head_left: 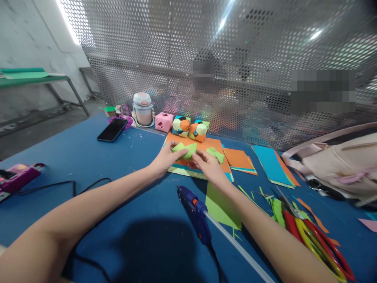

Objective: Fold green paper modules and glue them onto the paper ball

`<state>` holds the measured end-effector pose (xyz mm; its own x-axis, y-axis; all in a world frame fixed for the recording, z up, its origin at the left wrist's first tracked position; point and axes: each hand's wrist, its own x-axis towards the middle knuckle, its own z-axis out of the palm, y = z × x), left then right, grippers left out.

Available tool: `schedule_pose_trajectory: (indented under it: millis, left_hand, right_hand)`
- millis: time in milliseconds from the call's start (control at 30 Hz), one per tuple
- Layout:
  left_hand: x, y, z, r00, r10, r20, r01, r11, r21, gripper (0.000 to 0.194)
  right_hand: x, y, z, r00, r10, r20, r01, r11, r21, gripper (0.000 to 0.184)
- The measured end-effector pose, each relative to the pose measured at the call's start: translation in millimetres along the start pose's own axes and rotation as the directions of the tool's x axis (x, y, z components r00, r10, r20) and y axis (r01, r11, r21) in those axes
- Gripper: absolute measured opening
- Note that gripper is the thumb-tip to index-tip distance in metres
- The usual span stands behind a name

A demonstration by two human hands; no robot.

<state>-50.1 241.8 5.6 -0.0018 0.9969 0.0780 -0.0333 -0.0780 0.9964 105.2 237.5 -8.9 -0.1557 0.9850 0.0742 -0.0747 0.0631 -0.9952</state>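
Between my two hands is a folded piece of light green paper [190, 150], raised a little over the stack of coloured paper [213, 144]. My left hand [168, 156] pinches its left side, and my right hand [206, 162] grips its right side with thumb and fingers. Another folded green paper piece [216, 155] lies on the stack just right of my right hand. Below my hands rests a blue hot glue gun [194, 214] with a long clear glue stick in its back. A flat green sheet [219, 204] lies partly under my right forearm.
Behind the stack stand two multicoloured paper balls [181, 126], a pink paper cube [164, 122] and a bottle [143, 110]. A phone [112, 130] lies left. Scissors [312, 232], paper scraps and a bag [338, 161] are right. A perforated metal panel [141, 51] closes the back.
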Motion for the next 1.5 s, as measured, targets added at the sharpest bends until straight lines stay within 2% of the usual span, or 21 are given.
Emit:
schedule_pose_trajectory:
  millis: [133, 233, 300, 400, 533, 600, 633, 667, 733, 833, 967, 1067, 1200, 1333, 1500]
  left_hand:
    - [-2, 5, -0.9, 0.995, 0.09, 0.048, -0.097, 0.982, 0.161, 0.051]
    - [-3, 10, -1.8, 0.985, 0.155, 0.071, -0.17, 0.928, 0.333, 0.065]
    - [-2, 12, -2.7, 0.981, 0.18, 0.072, -0.194, 0.903, 0.382, 0.068]
    - [2, 10, -5.0, 0.982, 0.163, 0.097, -0.185, 0.935, 0.304, 0.069]
    - [9, 5, -9.5, 0.981, 0.114, 0.158, -0.121, 0.992, 0.034, 0.065]
    - [13, 3, -12.5, 0.978, 0.106, 0.182, -0.094, 0.993, -0.074, 0.059]
    - [16, 2, -14.4, 0.977, 0.095, 0.19, -0.074, 0.991, -0.115, 0.057]
    - [20, 1, -16.5, 0.978, 0.077, 0.193, -0.049, 0.988, -0.147, 0.055]
    - [28, -1, -21.7, 0.985, 0.036, 0.169, -0.006, 0.984, -0.178, 0.053]
    - [40, -6, -31.9, 0.996, 0.037, 0.076, -0.026, 0.991, -0.134, 0.052]
    - [52, -15, -46.5, 0.996, 0.08, 0.031, -0.079, 0.996, -0.048, 0.056]
    - [57, -20, -54.8, 0.996, 0.088, 0.03, -0.088, 0.996, -0.02, 0.057]
    - [62, -23, -62.4, 0.993, 0.109, 0.049, -0.11, 0.994, 0.028, 0.057]
    - [67, -27, -67.9, 0.985, 0.142, 0.096, -0.151, 0.984, 0.091, 0.059]
    - [68, -35, -69.5, 0.97, 0.122, 0.209, -0.166, 0.964, 0.208, 0.062]
  right_hand:
    - [0, 0, 5, 0.998, 0.063, 0.007, -0.063, 0.996, 0.06, 0.029]
    - [-1, -3, 7, 0.996, 0.087, 0.034, -0.09, 0.992, 0.094, 0.029]
    - [-1, -6, 8, 0.993, 0.097, 0.06, -0.103, 0.989, 0.11, 0.029]
    - [-1, -12, 9, 0.988, 0.109, 0.112, -0.124, 0.984, 0.13, 0.033]
    - [1, -18, 5, 0.978, 0.12, 0.169, -0.141, 0.983, 0.118, 0.038]
    - [4, -20, 1, 0.98, 0.097, 0.174, -0.104, 0.994, 0.033, 0.042]
    - [6, -20, -1, 0.984, 0.064, 0.165, -0.053, 0.996, -0.069, 0.045]
    - [8, -19, -4, 0.989, 0.02, 0.15, 0.012, 0.979, -0.204, 0.047]
    - [12, -18, -9, 0.989, -0.077, 0.127, 0.129, 0.868, -0.479, 0.048]
    - [16, -14, -12, 0.978, -0.169, 0.122, 0.205, 0.678, -0.706, 0.04]
    - [19, -4, -6, 0.963, -0.178, 0.202, 0.266, 0.503, -0.823, 0.046]
    - [24, 3, 0, 0.956, -0.144, 0.257, 0.293, 0.398, -0.869, 0.04]
    - [38, 3, 0, 0.961, -0.176, 0.212, 0.258, 0.295, -0.92, 0.03]
    - [49, -3, -5, 0.959, -0.238, 0.155, 0.212, 0.235, -0.949, 0.031]
    - [47, -7, -2, 0.932, -0.285, 0.225, 0.297, 0.242, -0.924, 0.031]
